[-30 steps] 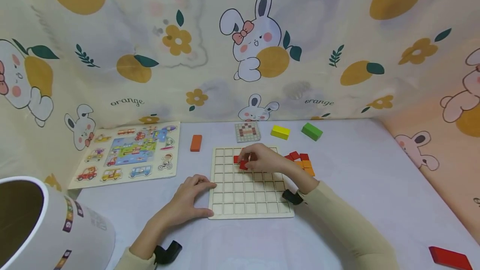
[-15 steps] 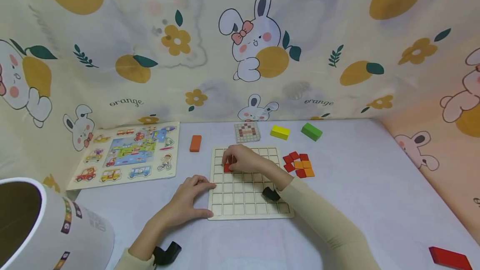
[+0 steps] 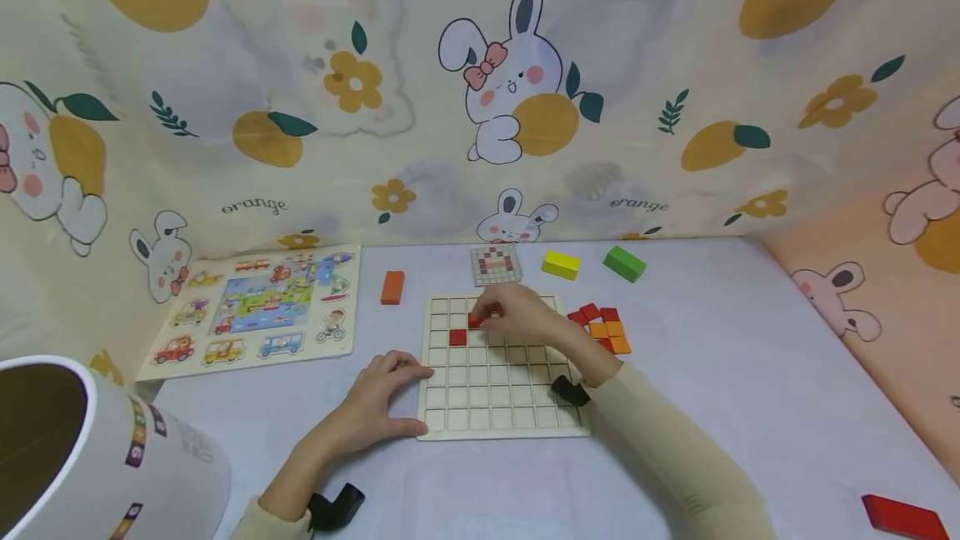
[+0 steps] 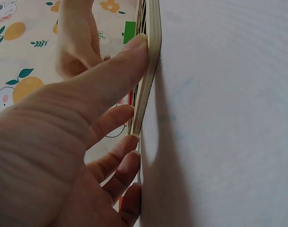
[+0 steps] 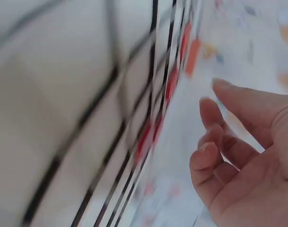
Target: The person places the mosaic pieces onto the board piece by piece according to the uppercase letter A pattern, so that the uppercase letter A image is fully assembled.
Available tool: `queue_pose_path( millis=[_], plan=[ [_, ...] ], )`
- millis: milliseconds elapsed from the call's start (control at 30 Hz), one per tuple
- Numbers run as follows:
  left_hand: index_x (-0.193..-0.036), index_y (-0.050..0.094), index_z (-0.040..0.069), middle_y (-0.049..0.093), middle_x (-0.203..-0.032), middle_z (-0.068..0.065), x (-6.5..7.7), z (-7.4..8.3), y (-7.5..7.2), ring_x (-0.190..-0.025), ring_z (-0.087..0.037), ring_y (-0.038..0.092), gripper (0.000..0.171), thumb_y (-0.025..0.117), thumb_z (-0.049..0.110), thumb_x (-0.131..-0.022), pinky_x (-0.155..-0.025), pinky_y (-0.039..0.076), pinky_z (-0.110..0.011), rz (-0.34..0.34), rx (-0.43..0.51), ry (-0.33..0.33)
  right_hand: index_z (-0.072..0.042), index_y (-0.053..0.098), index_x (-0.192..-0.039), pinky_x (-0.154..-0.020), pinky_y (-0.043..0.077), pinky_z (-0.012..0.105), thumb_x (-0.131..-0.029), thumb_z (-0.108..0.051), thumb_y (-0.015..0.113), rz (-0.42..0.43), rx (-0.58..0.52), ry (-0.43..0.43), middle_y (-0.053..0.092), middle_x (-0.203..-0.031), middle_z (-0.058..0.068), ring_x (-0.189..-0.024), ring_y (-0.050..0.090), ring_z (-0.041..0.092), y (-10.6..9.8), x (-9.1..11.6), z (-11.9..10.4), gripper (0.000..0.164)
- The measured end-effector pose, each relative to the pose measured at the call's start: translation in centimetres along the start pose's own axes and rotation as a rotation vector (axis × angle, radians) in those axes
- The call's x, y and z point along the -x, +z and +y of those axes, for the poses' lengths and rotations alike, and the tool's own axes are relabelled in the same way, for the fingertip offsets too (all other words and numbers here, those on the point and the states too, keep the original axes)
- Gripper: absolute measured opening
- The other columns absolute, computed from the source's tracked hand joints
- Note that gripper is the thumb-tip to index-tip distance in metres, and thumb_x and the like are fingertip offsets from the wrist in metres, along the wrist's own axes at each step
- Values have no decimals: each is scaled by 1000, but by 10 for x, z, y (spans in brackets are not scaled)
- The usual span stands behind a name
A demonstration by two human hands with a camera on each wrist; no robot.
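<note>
A pale wooden grid board [image 3: 502, 417] lies on the table. My left hand [image 3: 378, 398] rests along its left edge, thumb at the near corner; in the left wrist view, the thumb [image 4: 120, 64] touches the board's side [image 4: 154, 33] and the fingers are spread along it. One red square tile [image 3: 458, 337] sits in a grid cell. Farther up, another red tile [image 3: 473, 321] is partly hidden by my right hand [image 3: 517, 312]. In the right wrist view, that hand's fingers are loosely bent, with nothing between thumb and fingertips, just off the board.
Loose red and orange tiles [image 3: 597, 329] lie right of the board. Behind stand a pattern card [image 3: 496, 264], a yellow block [image 3: 561, 265], a green block [image 3: 624, 264] and an orange block [image 3: 392, 287]. A picture puzzle [image 3: 262, 307] and white cylinder [image 3: 165, 448] are left; a red block [image 3: 903, 517], near right.
My right hand moved left over the board, left a red tile in a cell, then came back to the right. The left hand stays at the board's edge.
</note>
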State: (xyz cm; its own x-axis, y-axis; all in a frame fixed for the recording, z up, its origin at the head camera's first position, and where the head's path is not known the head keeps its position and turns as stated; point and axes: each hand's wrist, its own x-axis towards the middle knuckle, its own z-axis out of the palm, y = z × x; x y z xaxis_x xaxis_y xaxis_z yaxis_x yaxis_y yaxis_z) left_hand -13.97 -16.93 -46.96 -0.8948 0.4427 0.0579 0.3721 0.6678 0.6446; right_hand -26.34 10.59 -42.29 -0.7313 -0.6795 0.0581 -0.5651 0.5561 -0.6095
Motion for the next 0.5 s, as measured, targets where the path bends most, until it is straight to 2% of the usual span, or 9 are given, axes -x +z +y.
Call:
queue_pose_path(
  millis=[100, 167, 267, 367, 500],
  plan=[
    [-134, 63, 19, 49, -129, 4, -1, 1, 0, -116, -19, 41, 71, 88, 42, -72, -99, 33, -49, -7, 9, -16, -1, 74, -103, -73, 49, 30, -90, -2, 71, 57, -140, 63, 70, -94, 6, -83, 58, 19, -25, 23, 30, 13],
    [-134, 63, 19, 49, -128, 4, -1, 2, 0, -115, -19, 41, 71, 88, 42, -72, -99, 33, -49, -8, 6, -21, 1, 72, -106, -74, 50, 31, -90, -3, 71, 99, -186, 125, 69, -94, 8, -85, 58, 22, -41, 41, 54, 17],
    [-134, 63, 19, 49, -128, 4, -1, 3, -1, -115, -19, 41, 71, 88, 42, -71, -99, 33, -49, -9, 0, -26, 3, 70, -111, -80, 51, 31, -90, -4, 71, 146, -193, 253, 68, -97, 12, -92, 59, 27, -62, 69, 85, 22],
    [-134, 63, 19, 49, -128, 4, -1, 3, -1, -115, -19, 41, 71, 88, 41, -71, -99, 34, -49, -9, -1, -30, 2, 68, -117, -86, 51, 35, -90, -5, 70, 149, -168, 371, 68, -107, 15, -99, 59, 29, -74, 91, 109, 28],
    [-134, 63, 18, 50, -128, 3, -1, 3, 0, -115, -19, 41, 71, 88, 40, -71, -99, 34, -49, -10, 1, -30, 1, 67, -120, -90, 49, 41, -89, -5, 70, 107, -145, 410, 67, -112, 16, -101, 57, 31, -80, 106, 124, 31]
  ],
)
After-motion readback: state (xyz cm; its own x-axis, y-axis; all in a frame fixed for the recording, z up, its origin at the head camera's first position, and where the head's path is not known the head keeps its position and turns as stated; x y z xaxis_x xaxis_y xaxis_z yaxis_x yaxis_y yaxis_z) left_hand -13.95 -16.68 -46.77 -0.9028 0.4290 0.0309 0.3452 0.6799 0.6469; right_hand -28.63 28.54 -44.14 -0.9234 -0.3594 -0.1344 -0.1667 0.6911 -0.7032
